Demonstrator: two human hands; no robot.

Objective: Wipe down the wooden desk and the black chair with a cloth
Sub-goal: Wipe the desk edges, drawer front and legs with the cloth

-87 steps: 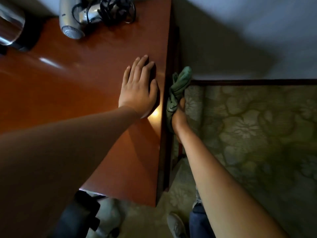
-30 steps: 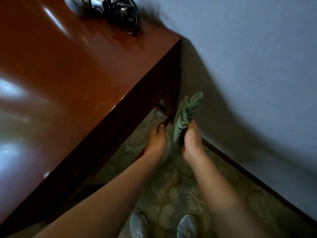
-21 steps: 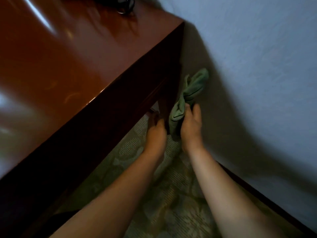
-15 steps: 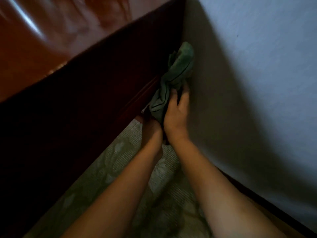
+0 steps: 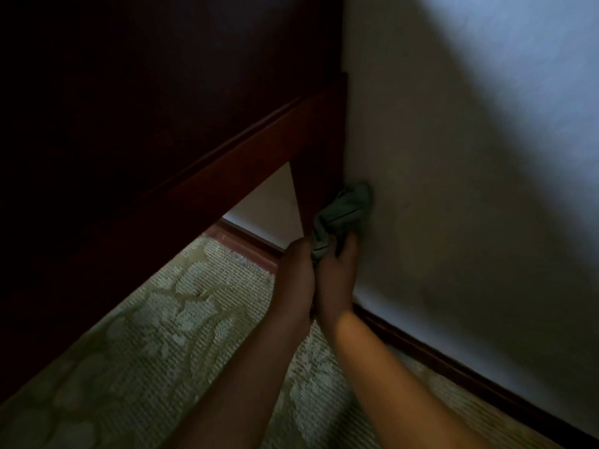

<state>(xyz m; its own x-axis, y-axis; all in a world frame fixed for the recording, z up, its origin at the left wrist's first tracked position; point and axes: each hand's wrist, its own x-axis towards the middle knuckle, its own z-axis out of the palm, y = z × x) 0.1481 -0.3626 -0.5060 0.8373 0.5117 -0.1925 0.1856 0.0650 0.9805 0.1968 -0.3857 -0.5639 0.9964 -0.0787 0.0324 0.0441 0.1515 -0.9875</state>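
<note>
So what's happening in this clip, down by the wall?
A person is crouched low at the end of the wooden desk, working on its leg where it meets the wall. The right hand grips a bunched green cloth and holds it against the leg, in the narrow space next to the wall. The left hand is right beside it at the leg; whether it also holds the cloth is unclear. Patterned carpet covers the floor. The chair isn't in view.
</note>
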